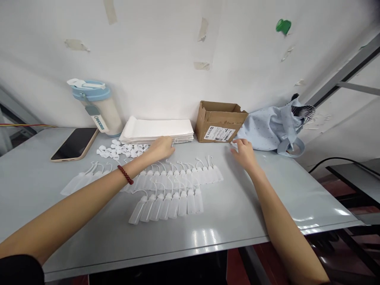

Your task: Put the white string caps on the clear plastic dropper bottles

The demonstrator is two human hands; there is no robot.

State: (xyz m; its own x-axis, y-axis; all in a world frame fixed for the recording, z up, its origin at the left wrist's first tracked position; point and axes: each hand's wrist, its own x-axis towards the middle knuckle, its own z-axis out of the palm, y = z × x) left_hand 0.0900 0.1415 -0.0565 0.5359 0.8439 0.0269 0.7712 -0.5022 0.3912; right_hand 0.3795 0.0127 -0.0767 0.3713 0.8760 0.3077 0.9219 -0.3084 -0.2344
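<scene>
My left hand [162, 149] is closed in front of the white stack, beyond the bottle rows. A thin white curved piece shows at its fingertips; its kind is unclear. Near the lower right corner of the cardboard box [203, 124], my right hand [245, 153] has its fingers bent together, with a bit of white at the tips that is too small to name. Between my arms lie small translucent squeeze bottles [168, 206] with thin curved spouts, side by side in rows. My left forearm covers part of them. Loose white caps [118, 149] form a pile left of my left hand.
Against the wall stands a stack of white sheets or envelopes [162, 128]. A blue-lidded tumbler [108, 114] and a phone [75, 144] are at the left. A light blue cloth bag [264, 128] lies right of the box. The table's front edge [166, 255] crosses below.
</scene>
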